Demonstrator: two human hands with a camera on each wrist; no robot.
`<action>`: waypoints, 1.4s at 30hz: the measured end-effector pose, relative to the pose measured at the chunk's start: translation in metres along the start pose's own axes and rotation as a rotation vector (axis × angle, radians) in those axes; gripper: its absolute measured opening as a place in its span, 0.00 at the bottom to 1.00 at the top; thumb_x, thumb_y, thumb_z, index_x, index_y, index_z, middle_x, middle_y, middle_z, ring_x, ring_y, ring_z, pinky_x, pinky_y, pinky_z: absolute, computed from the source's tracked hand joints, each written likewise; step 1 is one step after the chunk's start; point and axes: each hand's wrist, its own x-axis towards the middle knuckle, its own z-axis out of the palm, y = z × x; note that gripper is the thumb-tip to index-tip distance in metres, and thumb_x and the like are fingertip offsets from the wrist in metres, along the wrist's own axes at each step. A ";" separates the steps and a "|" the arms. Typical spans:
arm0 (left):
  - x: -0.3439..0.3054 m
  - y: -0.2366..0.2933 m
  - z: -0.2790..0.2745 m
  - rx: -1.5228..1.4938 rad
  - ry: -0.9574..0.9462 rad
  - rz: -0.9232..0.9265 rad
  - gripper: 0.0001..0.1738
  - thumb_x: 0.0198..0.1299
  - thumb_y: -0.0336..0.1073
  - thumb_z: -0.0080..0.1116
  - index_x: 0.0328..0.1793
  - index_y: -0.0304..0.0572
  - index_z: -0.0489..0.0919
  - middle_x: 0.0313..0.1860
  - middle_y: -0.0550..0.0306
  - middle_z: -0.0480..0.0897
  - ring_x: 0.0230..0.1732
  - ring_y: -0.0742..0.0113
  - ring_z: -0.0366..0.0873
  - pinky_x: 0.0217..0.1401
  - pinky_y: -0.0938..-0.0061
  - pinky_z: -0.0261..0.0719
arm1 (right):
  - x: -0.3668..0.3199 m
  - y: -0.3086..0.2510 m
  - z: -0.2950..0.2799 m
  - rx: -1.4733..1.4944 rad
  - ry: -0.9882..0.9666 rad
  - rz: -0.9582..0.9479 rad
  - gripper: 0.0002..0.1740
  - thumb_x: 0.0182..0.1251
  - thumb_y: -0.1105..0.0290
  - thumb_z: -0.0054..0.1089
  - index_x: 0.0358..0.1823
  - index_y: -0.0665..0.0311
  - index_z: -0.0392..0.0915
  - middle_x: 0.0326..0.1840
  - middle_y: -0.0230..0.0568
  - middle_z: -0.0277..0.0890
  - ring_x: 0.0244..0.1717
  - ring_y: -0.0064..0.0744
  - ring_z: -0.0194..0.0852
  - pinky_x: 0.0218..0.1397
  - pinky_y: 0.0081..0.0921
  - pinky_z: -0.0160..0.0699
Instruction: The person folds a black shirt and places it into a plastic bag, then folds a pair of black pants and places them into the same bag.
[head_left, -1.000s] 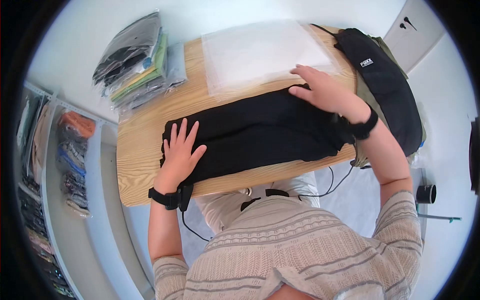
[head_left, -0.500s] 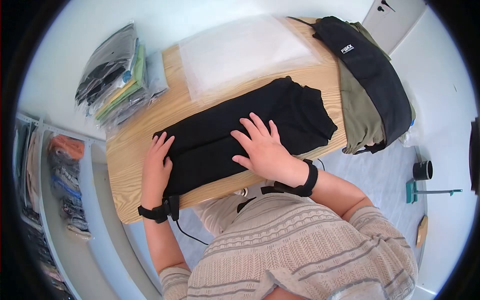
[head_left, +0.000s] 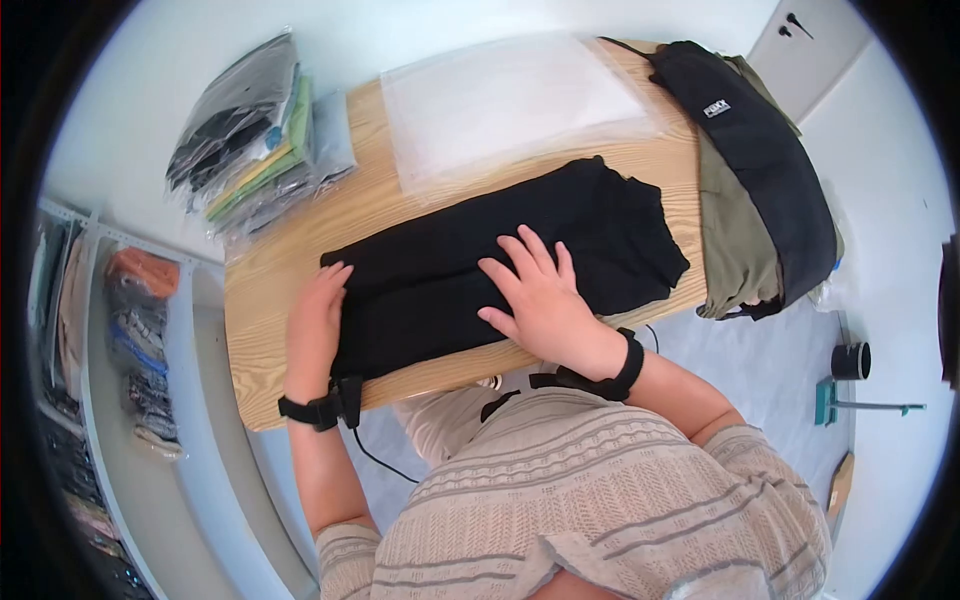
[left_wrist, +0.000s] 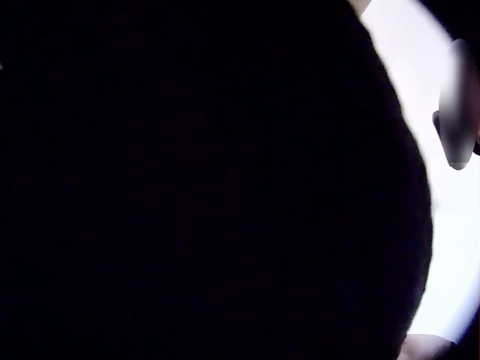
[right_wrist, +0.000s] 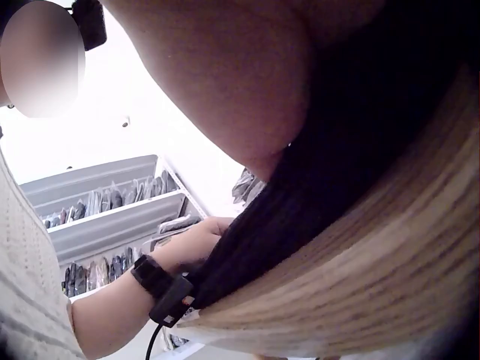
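A folded black garment [head_left: 430, 280] lies lengthwise along the front of the wooden table [head_left: 262, 330], with a bunched, uneven right end. My left hand [head_left: 316, 325] grips its left edge, fingers bent over the cloth and the thumb hidden. My right hand [head_left: 548, 310] rests palm down on the middle of the garment, its fingers spread. Black filling most of the left wrist view hides the left fingers there. In the right wrist view, the left hand [right_wrist: 199, 244] shows at the far end of the black cloth [right_wrist: 300, 210].
Clear plastic bags [head_left: 510, 110] lie flat at the table's back. Bagged folded clothes [head_left: 255, 140] are stacked at the back left. A black bag [head_left: 745, 150] with a white label lies over olive cloth [head_left: 735, 250] on the right. Shelves [head_left: 150, 310] of packed clothes stand at the left.
My right hand has come from the garment's far right part to its middle. The left hand has gone from lying flat on the cloth to bending its fingers at the left edge.
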 end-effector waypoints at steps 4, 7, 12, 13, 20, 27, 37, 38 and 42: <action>0.002 0.006 -0.019 -0.035 0.090 -0.171 0.12 0.62 0.25 0.51 0.49 0.40 0.81 0.47 0.50 0.84 0.50 0.49 0.79 0.54 0.61 0.76 | -0.001 0.001 0.001 0.016 0.011 -0.007 0.30 0.62 0.53 0.61 0.62 0.60 0.70 0.69 0.53 0.57 0.76 0.54 0.43 0.69 0.67 0.47; 0.002 0.007 -0.015 -0.026 0.035 -0.105 0.16 0.59 0.24 0.53 0.53 0.41 0.80 0.53 0.49 0.81 0.56 0.49 0.76 0.60 0.62 0.73 | 0.000 -0.001 0.001 0.029 0.020 -0.033 0.30 0.61 0.53 0.61 0.62 0.60 0.70 0.69 0.52 0.57 0.76 0.54 0.43 0.69 0.67 0.48; -0.003 -0.014 -0.002 0.019 -0.083 -0.074 0.22 0.56 0.22 0.56 0.59 0.43 0.78 0.59 0.48 0.78 0.62 0.47 0.71 0.65 0.62 0.69 | 0.001 -0.002 -0.001 0.016 0.021 -0.024 0.29 0.61 0.54 0.62 0.61 0.59 0.70 0.69 0.51 0.58 0.75 0.54 0.45 0.68 0.66 0.49; -0.001 -0.012 -0.004 0.015 -0.100 -0.083 0.22 0.56 0.22 0.56 0.59 0.43 0.78 0.59 0.47 0.78 0.62 0.47 0.72 0.65 0.62 0.69 | 0.001 -0.003 -0.002 0.012 0.015 -0.025 0.29 0.61 0.55 0.62 0.61 0.60 0.70 0.69 0.52 0.58 0.75 0.55 0.44 0.68 0.67 0.49; 0.006 -0.004 -0.016 0.053 0.081 -0.087 0.12 0.56 0.26 0.59 0.46 0.41 0.83 0.51 0.56 0.83 0.56 0.48 0.76 0.59 0.63 0.73 | 0.001 -0.003 -0.003 0.002 -0.006 -0.012 0.29 0.62 0.55 0.61 0.62 0.60 0.70 0.69 0.52 0.57 0.75 0.55 0.44 0.68 0.68 0.48; -0.024 -0.016 -0.010 -0.118 -0.173 -0.159 0.12 0.61 0.30 0.57 0.51 0.40 0.83 0.64 0.51 0.76 0.62 0.47 0.72 0.64 0.62 0.70 | 0.001 -0.004 -0.003 0.002 -0.001 -0.019 0.29 0.62 0.54 0.61 0.61 0.60 0.70 0.68 0.52 0.58 0.75 0.54 0.44 0.69 0.68 0.47; -0.052 0.003 0.016 -0.066 0.052 -0.283 0.19 0.66 0.34 0.53 0.63 0.41 0.76 0.68 0.36 0.68 0.68 0.45 0.66 0.69 0.64 0.64 | 0.017 -0.030 0.020 -0.069 0.105 -0.097 0.31 0.65 0.52 0.56 0.67 0.56 0.68 0.72 0.49 0.59 0.74 0.52 0.49 0.73 0.62 0.42; -0.055 0.005 0.017 -0.132 0.098 -0.441 0.21 0.66 0.36 0.55 0.64 0.38 0.74 0.65 0.37 0.71 0.66 0.47 0.68 0.68 0.64 0.65 | 0.016 -0.029 0.022 -0.082 0.079 -0.090 0.31 0.65 0.51 0.55 0.67 0.55 0.68 0.71 0.49 0.60 0.74 0.54 0.49 0.73 0.62 0.41; -0.056 0.013 0.010 -0.310 0.105 -0.762 0.29 0.64 0.40 0.59 0.67 0.31 0.69 0.59 0.41 0.76 0.60 0.54 0.73 0.62 0.66 0.70 | 0.012 -0.026 0.019 -0.095 0.047 -0.094 0.31 0.65 0.49 0.54 0.66 0.54 0.69 0.69 0.50 0.62 0.74 0.54 0.50 0.73 0.63 0.39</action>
